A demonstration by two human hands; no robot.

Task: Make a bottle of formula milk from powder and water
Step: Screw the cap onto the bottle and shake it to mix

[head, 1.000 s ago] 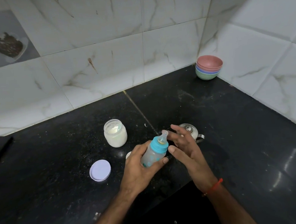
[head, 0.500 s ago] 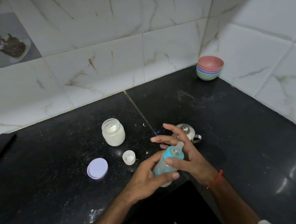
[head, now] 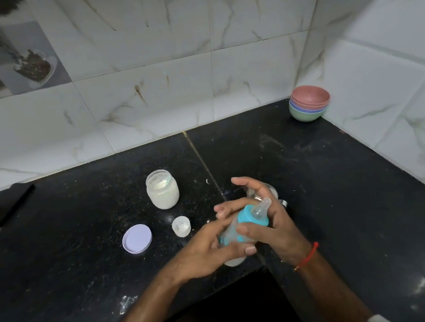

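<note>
I hold a clear baby bottle [head: 233, 236] with a teal collar and a clear teat, tilted to the right above the black counter [head: 85, 251]. My left hand [head: 204, 252] wraps its body from below. My right hand [head: 269, 220] grips the teal collar with thumb and fingers. An open glass jar of white powder [head: 162, 189] stands behind to the left. Its lilac lid [head: 137, 238] lies flat, and a small clear bottle cap [head: 181, 226] stands beside it.
A steel kettle [head: 274, 193] sits mostly hidden behind my right hand. Stacked coloured bowls [head: 309, 102] stand in the back right corner against tiled walls. A dark flat object [head: 5, 204] lies at the far left. White powder is spilled near the front edge [head: 127, 302].
Both hands brought the bottle closer to me and lower. My right hand went from open beside the teat to gripping the teal collar. The bottle now tilts more.
</note>
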